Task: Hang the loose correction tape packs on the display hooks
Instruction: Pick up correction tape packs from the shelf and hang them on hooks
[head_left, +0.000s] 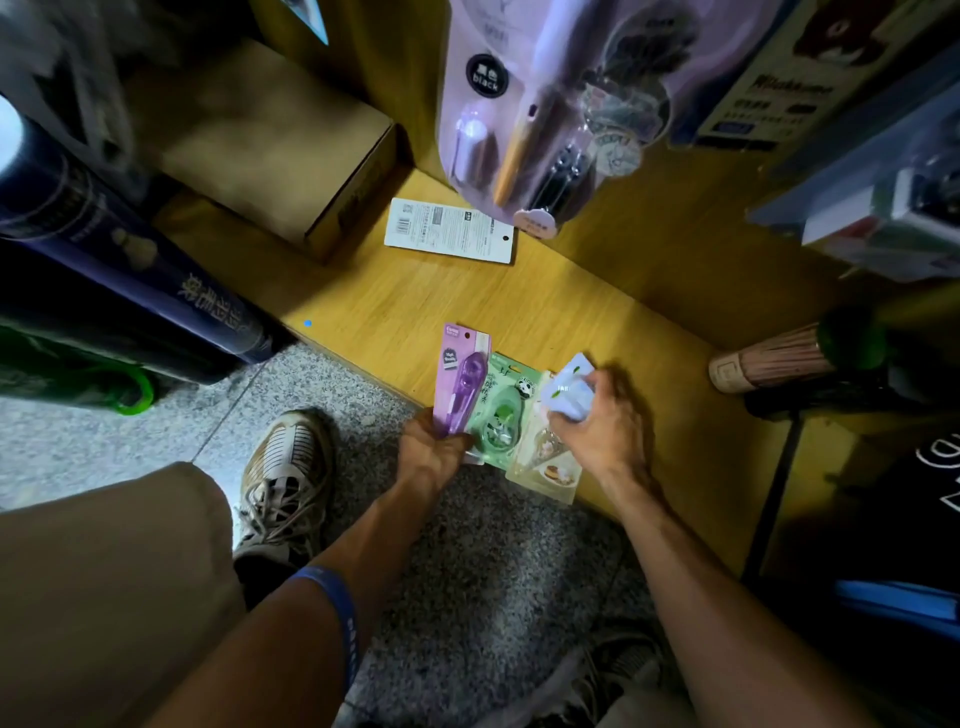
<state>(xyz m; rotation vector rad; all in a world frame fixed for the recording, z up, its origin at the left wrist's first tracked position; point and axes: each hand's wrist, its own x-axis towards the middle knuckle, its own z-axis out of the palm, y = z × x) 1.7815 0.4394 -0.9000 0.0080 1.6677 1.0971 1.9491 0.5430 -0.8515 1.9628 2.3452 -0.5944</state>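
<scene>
Low over a wooden shelf base (571, 312), my left hand (431, 449) pinches the bottom of a purple correction tape pack (462, 382) and a green panda pack (501, 415), fanned side by side. A cream pack (550, 467) lies under them, partly hidden. My right hand (602, 421) grips a pale blue-white pack (569, 389) just right of the fan. Another pack (449, 230) lies face down, white back up, farther back on the wood. No display hook is visible.
A hanging lilac pen pack (524, 114) dangles above the back of the shelf. A cardboard box (270, 140) sits at the left, a dark tube (119, 249) beside it, a rolled brown bundle (769, 364) at the right. My shoe (285, 478) is on the speckled floor.
</scene>
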